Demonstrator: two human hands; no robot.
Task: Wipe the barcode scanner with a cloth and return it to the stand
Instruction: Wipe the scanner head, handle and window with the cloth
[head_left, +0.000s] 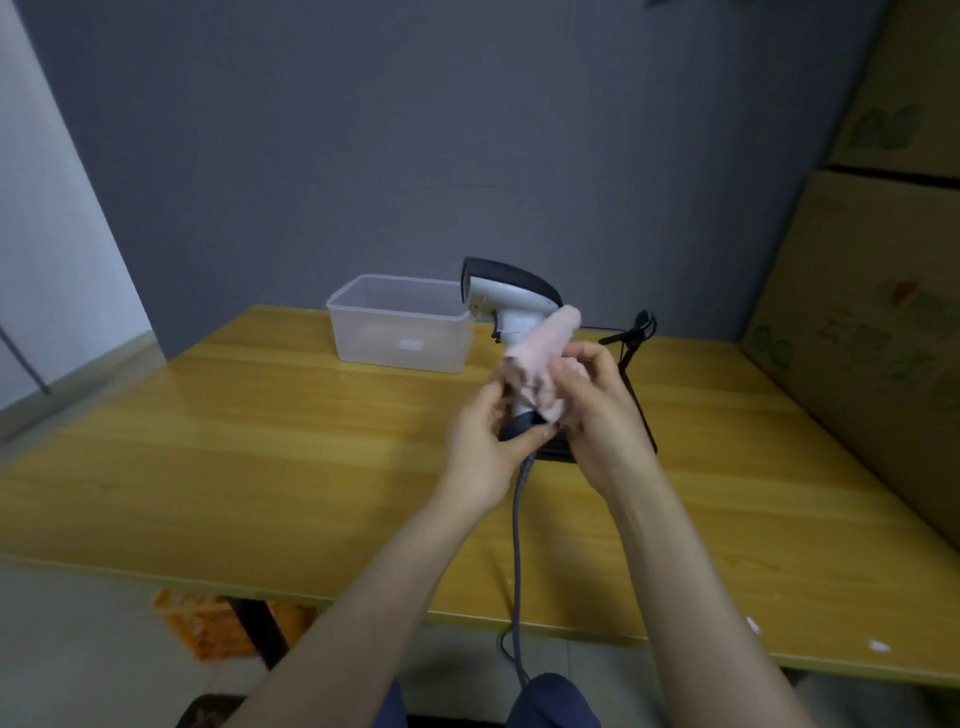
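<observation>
My left hand (480, 441) grips the base of the barcode scanner (511, 299) handle, holding it above the tabletop (260, 441), just left of the stand (636, 374). My right hand (597, 421) presses the soft cloth (540, 358) around the handle. The scanner looks light, rigid, smooth plastic; the handle is the safest hold.

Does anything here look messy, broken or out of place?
Nothing looks broken or spilled. Only small white scraps lie near the table's front right edge; what they are is unclear. The clear tub sits upright.
</observation>
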